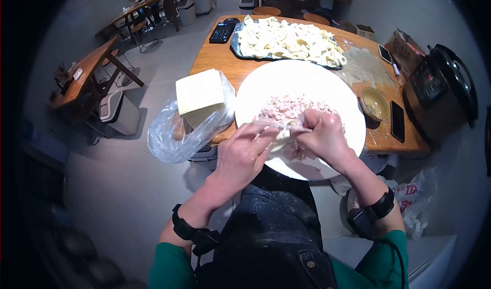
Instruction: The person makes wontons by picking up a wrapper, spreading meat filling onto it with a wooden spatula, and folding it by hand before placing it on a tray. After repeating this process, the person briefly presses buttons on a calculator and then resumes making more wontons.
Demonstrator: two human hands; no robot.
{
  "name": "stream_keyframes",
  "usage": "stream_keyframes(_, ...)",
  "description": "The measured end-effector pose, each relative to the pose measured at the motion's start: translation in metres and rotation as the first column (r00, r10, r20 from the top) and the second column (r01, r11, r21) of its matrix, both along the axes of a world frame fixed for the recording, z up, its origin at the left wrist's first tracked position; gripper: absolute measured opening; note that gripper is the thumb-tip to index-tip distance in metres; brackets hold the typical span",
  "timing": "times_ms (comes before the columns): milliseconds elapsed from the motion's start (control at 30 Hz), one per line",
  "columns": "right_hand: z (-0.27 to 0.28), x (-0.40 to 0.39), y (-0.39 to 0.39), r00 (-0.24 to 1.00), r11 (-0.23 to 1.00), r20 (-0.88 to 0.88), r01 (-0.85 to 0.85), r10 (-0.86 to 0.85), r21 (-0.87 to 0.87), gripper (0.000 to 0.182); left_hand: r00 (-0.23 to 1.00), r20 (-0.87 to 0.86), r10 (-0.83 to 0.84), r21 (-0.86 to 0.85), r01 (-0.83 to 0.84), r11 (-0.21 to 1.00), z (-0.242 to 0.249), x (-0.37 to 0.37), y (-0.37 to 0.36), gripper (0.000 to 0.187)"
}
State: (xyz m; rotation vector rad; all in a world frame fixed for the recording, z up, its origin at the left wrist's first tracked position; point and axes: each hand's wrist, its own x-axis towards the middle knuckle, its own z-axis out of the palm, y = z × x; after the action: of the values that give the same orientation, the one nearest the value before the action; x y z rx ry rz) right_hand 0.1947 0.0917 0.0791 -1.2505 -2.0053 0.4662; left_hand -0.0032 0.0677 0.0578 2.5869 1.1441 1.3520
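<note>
White round plate [286, 76] sits near the front edge of a wooden surface [217, 58], w/ a mound of pinkish minced filling [291, 104] in its middle. Over the plate, L hand [240, 148] & R hand [327, 135] meet, fingers of both closed, pinching a pale dough wrapper [279, 139] btwn them; can't tell how much filling is inside, bc fingers cover part of it. Left of plate: squarish stack of yellowish sheets [199, 90], partly in a clear plastic bag [169, 140] that hangs off the surface edge. Behind plate: dark tray [236, 47] heaped w/ folded dumplings [289, 38], calculator [222, 33] just beside its L end. Right side: small yellowish bowl [375, 104] near plate rim, dark phone [397, 121] next to it, then a big black cooker [440, 89] at far R. Pale smear [365, 69] on the wood btwn tray & bowl.
</note>
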Motion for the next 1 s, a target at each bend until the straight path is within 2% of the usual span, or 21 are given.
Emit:
stream_keyframes(33,0.009,-0.002,0.02,0.972,0.962,-0.175,0.11,-0.157,-0.25,0.016,0.996,-0.007,0.085,0.01,-0.085,0.996,0.006,-0.009,0.005,0.039)
stream_keyframes(100,0.035,0.001,0.062,0.85,0.978,-0.492,0.121,-0.189,-0.167,0.027,0.981,0.007,0.192,0.064,-0.192,0.979,0.02,-0.036,0.023,0.039)
stream_keyframes(167,0.045,0.007,0.086,0.802,0.978,-0.56,0.176,-0.209,-0.114,0.042,0.949,-0.029,0.314,0.089,-0.31,0.946,0.027,-0.063,0.042,0.028)
stream_keyframes(200,0.046,0.007,0.088,0.788,0.962,-0.553,0.238,-0.272,-0.135,0.05,0.932,-0.088,0.352,0.059,-0.348,0.936,0.028,-0.075,0.05,0.024)
stream_keyframes(233,0.041,0.007,0.087,0.788,0.963,-0.555,0.235,-0.268,-0.132,0.05,0.911,-0.149,0.386,0.028,-0.386,0.922,0.029,-0.084,0.056,0.02)
stream_keyframes(300,0.021,0.009,0.072,0.76,0.99,-0.636,0.079,-0.134,-0.114,0.051,0.914,-0.186,0.36,0.015,-0.364,0.931,0.031,-0.094,0.064,0.016)
stream_keyframes(367,0.007,0.011,0.041,0.776,0.964,-0.604,0.023,-0.184,-0.265,0.047,0.918,-0.225,0.326,-0.01,-0.336,0.942,0.031,-0.097,0.071,0.012)
stream_keyframes(500,-0.02,0.037,-0.019,0.844,0.945,-0.484,0.076,-0.231,-0.319,0.037,0.891,-0.329,0.312,0.014,-0.326,0.945,0.036,-0.094,0.078,0.01)
stream_keyframes(567,-0.034,0.053,-0.044,0.811,0.936,-0.529,0.061,-0.249,-0.347,0.035,0.87,-0.389,0.303,0.065,-0.302,0.951,0.035,-0.094,0.081,0.008)
stream_keyframes(633,-0.042,0.069,-0.067,0.812,0.916,-0.503,0.093,-0.297,-0.391,0.034,0.852,-0.42,0.313,0.058,-0.319,0.946,0.034,-0.098,0.084,0.006)
stream_keyframes(733,-0.051,0.088,-0.092,0.841,0.91,-0.442,0.13,-0.312,-0.395,0.032,0.88,-0.262,0.397,-0.174,-0.447,0.877,0.037,-0.105,0.094,0.014)
stream_keyframes(767,-0.055,0.094,-0.098,0.838,0.909,-0.447,0.126,-0.312,-0.398,0.032,0.877,-0.269,0.397,-0.173,-0.45,0.876,0.034,-0.113,0.103,0.014)
stream_keyframes(800,-0.059,0.099,-0.103,0.837,0.918,-0.456,0.127,-0.302,-0.376,0.031,0.922,0.015,0.387,-0.37,-0.354,0.859,0.037,-0.117,0.109,0.015)
stream_keyframes(833,-0.061,0.102,-0.108,0.836,0.926,-0.462,0.131,-0.296,-0.355,0.03,0.87,0.298,0.394,-0.525,-0.196,0.828,0.037,-0.119,0.111,0.016)
stream_keyframes(867,-0.06,0.104,-0.112,0.833,0.922,-0.461,0.137,-0.305,-0.363,0.029,0.755,0.522,0.396,-0.639,0.039,0.768,0.037,-0.125,0.113,0.018)
stream_keyframes(900,-0.059,0.105,-0.114,0.828,0.917,-0.459,0.151,-0.322,-0.369,0.029,0.561,0.729,0.391,-0.596,0.242,0.766,0.043,-0.122,0.11,0.02)
stream_keyframes(933,-0.059,0.106,-0.115,0.847,0.912,-0.417,0.174,-0.331,-0.371,0.029,0.359,0.858,0.366,-0.498,0.412,0.763,0.044,-0.129,0.116,0.021)
stream_keyframes(967,-0.058,0.109,-0.119,0.861,0.903,-0.367,0.21,-0.352,-0.374,0.029,0.197,0.892,0.407,-0.449,0.486,0.75,0.043,-0.137,0.12,0.022)
stream_keyframes(1000,-0.058,0.11,-0.12,0.872,0.916,-0.359,0.208,-0.332,-0.342,0.028,0.094,0.893,0.441,-0.426,0.493,0.758,0.049,-0.137,0.115,0.027)
